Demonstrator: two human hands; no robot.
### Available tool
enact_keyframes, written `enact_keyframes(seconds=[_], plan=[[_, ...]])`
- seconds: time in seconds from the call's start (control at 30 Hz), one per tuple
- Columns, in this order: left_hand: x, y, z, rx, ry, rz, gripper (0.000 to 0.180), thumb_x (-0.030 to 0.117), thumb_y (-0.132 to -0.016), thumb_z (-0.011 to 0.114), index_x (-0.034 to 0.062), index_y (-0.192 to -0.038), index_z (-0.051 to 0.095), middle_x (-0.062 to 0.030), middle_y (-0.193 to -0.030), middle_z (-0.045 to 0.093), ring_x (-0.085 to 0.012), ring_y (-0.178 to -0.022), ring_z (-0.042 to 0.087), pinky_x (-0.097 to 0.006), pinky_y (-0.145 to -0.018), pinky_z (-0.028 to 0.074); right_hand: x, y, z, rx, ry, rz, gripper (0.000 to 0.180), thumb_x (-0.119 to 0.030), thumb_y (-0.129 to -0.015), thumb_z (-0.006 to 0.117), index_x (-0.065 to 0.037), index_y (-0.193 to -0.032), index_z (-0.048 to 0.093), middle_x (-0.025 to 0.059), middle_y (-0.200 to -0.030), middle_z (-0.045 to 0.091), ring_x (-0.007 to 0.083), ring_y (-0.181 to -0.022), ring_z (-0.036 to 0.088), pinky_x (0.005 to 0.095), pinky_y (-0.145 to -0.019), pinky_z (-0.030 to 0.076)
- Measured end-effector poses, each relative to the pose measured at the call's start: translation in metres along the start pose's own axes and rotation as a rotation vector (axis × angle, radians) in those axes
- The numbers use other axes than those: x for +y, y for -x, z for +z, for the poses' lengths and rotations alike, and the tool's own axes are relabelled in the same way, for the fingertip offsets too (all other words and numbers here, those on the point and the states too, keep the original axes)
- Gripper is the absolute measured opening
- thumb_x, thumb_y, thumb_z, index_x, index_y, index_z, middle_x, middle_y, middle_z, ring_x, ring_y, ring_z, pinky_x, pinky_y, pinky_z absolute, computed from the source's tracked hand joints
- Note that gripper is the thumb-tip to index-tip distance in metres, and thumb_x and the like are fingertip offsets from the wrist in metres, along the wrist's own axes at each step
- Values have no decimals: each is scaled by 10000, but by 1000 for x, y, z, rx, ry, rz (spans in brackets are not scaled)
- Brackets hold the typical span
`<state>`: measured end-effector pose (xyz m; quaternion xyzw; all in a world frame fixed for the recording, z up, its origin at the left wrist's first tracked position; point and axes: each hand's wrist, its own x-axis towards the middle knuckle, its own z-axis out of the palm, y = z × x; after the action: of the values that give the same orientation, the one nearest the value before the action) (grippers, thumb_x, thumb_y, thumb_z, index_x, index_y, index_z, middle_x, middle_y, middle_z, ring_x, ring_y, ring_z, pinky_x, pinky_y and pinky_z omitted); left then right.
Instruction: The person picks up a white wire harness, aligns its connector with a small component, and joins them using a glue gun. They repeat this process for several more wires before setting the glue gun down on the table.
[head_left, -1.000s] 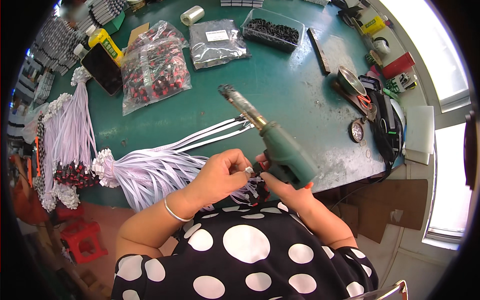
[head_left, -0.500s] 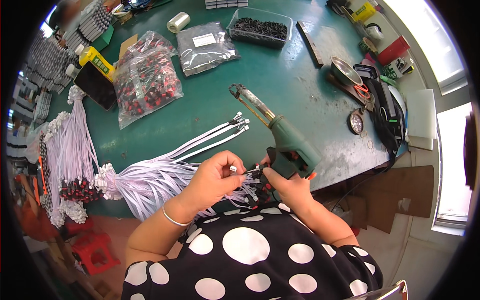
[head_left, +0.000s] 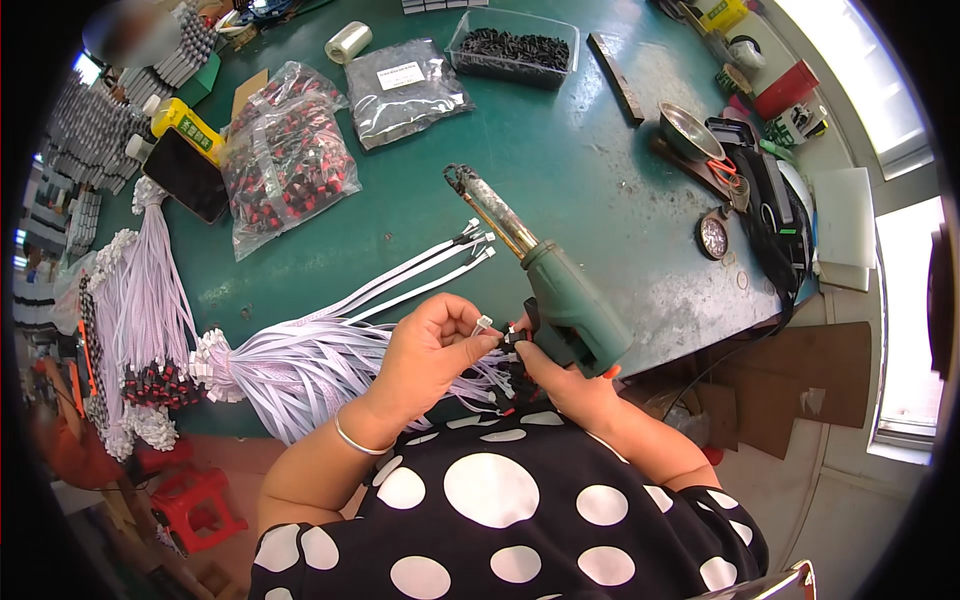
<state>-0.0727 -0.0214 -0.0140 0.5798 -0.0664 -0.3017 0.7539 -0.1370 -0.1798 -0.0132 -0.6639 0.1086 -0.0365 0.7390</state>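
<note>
My left hand [head_left: 437,345] is closed in a pinch by a small white connector [head_left: 483,324] on a cable end. Opposite it, my right hand [head_left: 572,385] is closed at a dark connector piece [head_left: 516,338], its thumb toward the left fingertips. Directly over my right hand is a green heat gun [head_left: 578,310] with its metal nozzle up and left. Whether the right fingers also wrap its handle is hidden. Under my hands spreads a bundle of white flat cables [head_left: 300,365] with black and red ends. Several cables [head_left: 400,270] lie apart, above the bundle.
A bag of red and black connectors [head_left: 290,165], a grey bag [head_left: 405,92] and a clear tub of black pieces [head_left: 515,50] lie farther back. Leftward are a phone [head_left: 187,172] and hanging cable bundles [head_left: 150,290]. A metal bowl [head_left: 690,132] stands at the right.
My left hand has come slightly right, and the white connector now points up more clearly. The heat gun has shifted a little left, its rear end lower. The whole view has shifted slightly.
</note>
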Motion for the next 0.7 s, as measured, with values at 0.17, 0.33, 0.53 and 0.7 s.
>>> enact_keyframes(seconds=[0.17, 0.33, 0.53, 0.7], plan=[[-1, 0, 3, 3, -18, 22, 120, -16, -799, 615, 4, -874, 524, -36, -814, 606, -55, -728, 559, -176, -659, 449, 1, -3, -2, -35, 207, -150, 208, 20, -758, 579, -33, -956, 541, 9, -847, 517, 73, -719, 483, 213, -627, 398], [-3, 0, 5, -3, -19, 37, 121, -11, -793, 625, 0, -866, 528, -41, -815, 611, -60, -729, 563, -181, -652, 451, 3, 1, -10, -54, 109, -14, 321, 22, -745, 616, -23, -1041, 498, 47, -937, 586, 115, -811, 577, 265, -726, 468], [9, 21, -8, -134, -260, 30, 141, -40, -755, 624, 21, -856, 546, -98, -834, 624, -140, -725, 592, -237, -673, 474, -4, -10, -86, 164, 453, -279, 339, -30, -790, 600, -28, -1112, 492, 101, -960, 598, 167, -778, 601, 292, -710, 478], [7, 21, -9, -370, -1042, 428, 291, 78, -649, 700, 65, -929, 621, -77, -931, 627, -251, -795, 588, -312, -698, 479, 6, -20, -104, 196, 939, -790, 611, -7, -550, 692, -38, -1122, 480, 123, -893, 582, 293, -743, 567, 342, -654, 452]])
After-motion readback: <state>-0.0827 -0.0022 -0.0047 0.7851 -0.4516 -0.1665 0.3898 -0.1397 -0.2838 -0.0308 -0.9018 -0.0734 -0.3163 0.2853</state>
